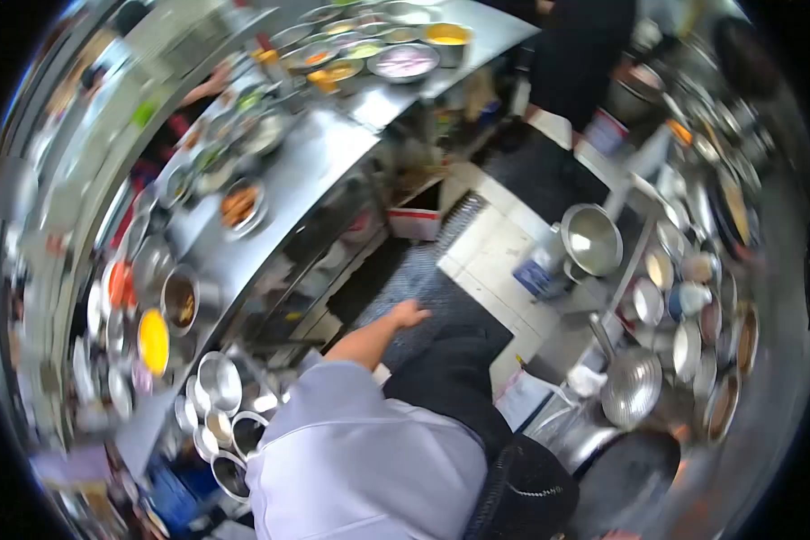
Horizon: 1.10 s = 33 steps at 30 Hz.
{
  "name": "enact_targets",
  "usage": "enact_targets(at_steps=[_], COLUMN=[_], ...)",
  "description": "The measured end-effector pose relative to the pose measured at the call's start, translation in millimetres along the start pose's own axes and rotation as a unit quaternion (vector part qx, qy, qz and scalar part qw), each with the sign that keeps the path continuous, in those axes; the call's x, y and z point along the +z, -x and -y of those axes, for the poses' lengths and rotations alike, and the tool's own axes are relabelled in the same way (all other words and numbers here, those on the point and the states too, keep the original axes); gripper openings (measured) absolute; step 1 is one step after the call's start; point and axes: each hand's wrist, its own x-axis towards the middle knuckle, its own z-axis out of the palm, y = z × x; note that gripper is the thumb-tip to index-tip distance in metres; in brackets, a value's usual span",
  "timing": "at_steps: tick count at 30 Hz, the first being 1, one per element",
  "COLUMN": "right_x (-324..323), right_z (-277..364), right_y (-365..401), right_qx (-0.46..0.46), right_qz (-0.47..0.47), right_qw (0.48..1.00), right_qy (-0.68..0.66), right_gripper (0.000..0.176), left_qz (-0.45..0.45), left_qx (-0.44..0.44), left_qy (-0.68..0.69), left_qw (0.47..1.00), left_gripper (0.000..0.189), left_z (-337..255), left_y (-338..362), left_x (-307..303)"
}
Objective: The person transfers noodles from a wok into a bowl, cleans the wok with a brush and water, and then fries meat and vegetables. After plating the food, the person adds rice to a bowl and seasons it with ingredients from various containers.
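My left hand (pixel 411 313) hangs over the floor at the end of a bare forearm, below a pale lavender short sleeve (pixel 346 396). Its fingers look curled together, and nothing shows in them. Dark ridged floor mat (pixel 414 274) lies beneath it. Black cloth (pixel 450 378) covers my front and legs close by. My right hand is out of view. To the left of my hand runs a steel counter (pixel 310 166) with a bowl of orange-brown food (pixel 240 207) on it.
Ahead stands a person in black (pixel 585 63); another person's hand (pixel 214 83) reaches over the counter's far side. A large steel pot (pixel 592 239), perforated ladle (pixel 630 387), wok (pixel 630 472) and several bowls sit right. Stacked metal containers (pixel 218 382) stand left. White tiles (pixel 490 243) border the mat.
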Motion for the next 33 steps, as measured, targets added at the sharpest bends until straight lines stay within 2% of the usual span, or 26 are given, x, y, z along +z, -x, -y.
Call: enact_targets(at_steps=[1,2,3,4,6,7,8,9,13,14,15,17,18,20,21,22,23,25,27,28,29,31,32,33], right_x=[19,30,53,64,72,73,86,99,164,179,193,234,246,253,253,247,240,195,138,91,49,1,-13,-25], right_z=[10,12,30,56,82,130,146,151,168,169,173,135,113,92,88,85,80,117,112,133,146,114,102,87], right_y=[-4,-7,-9,-8,-15,-12,-21,-36,-89,-103,-120,-167,-187,-215,-208,-179,-150,-103,-56,-27,7,86,116,142], right_qx=[0.018,0.043,0.08,0.125,0.183,0.149,0.152,0.153,0.202,0.193,0.202,0.258,0.257,0.352,0.347,0.12,-0.117,0.003,-0.023,0.137,0.291,0.261,0.182,0.1], right_qz=[0.032,0.052,0.078,0.097,0.114,0.088,0.065,0.079,0.079,0.09,0.127,0.216,0.215,0.3,0.301,0.214,0.103,0.086,0.056,0.1,0.139,0.098,0.081,0.066], right_qw=[0.999,0.997,0.986,0.965,0.919,0.955,0.963,0.969,0.974,0.976,0.971,0.94,0.941,0.869,0.871,0.969,0.963,0.974,0.99,0.985,0.925,0.949,0.98,0.987], right_qy=[-0.024,-0.029,-0.127,-0.209,-0.33,-0.239,-0.214,-0.175,-0.064,-0.038,-0.016,-0.046,-0.045,-0.175,-0.176,0.023,0.219,0.209,0.131,-0.038,-0.203,-0.15,-0.021,0.109], right_gripper=[0.047,0.047,0.037,0.028,0.012,0.009,0.013,0.026,0.046,0.042,0.037,0.033,0.033,0.032,0.032,0.034,0.036,0.044,0.053,0.053,0.054,0.052,0.053,0.054], left_qz=[-0.035,0.003,0.021,0.101,0.166,0.191,0.207,0.225,0.235,0.231,0.195,0.189,0.144,0.138,0.136,0.135,0.162,0.191,0.224,0.224,0.246,0.286,0.227,0.222], left_qx=[-0.017,0.017,-0.034,-0.216,-0.213,-0.212,-0.212,-0.209,-0.134,-0.105,-0.024,0.028,0.038,0.085,0.102,0.105,0.103,0.108,0.0,0.0,-0.025,-0.08,-0.079,-0.068], left_qy=[0.025,-0.014,0.108,0.138,0.156,0.154,0.148,0.136,0.136,0.16,0.151,0.236,0.256,0.261,0.288,0.291,0.282,0.271,0.141,0.138,0.147,0.16,0.137,0.105], left_qw=[0.999,1.0,0.993,0.961,0.95,0.946,0.943,0.942,0.953,0.954,0.969,0.953,0.955,0.951,0.943,0.941,0.94,0.937,0.964,0.965,0.958,0.941,0.961,0.967], left_gripper=[0.05,0.053,0.046,0.042,0.036,0.033,0.03,0.027,0.017,0.015,0.012,0.015,0.018,0.022,0.023,0.023,0.019,0.014,0.015,0.015,0.014,0.012,0.011,0.011], left_z=[24,47,70,84,82,73,62,48,-46,-66,-119,-165,-205,-224,-234,-237,-232,-231,-219,-211,-202,-180,-170,-154], left_y=[1,5,-6,-11,-27,-40,-58,-74,-176,-207,-210,-246,-235,-256,-259,-261,-262,-258,-240,-232,-223,-198,-180,-173], left_x=[6,7,24,33,19,7,2,-3,-11,-11,-28,-38,-39,-41,-39,-38,-37,-33,-28,-26,-24,-26,-22,-18])
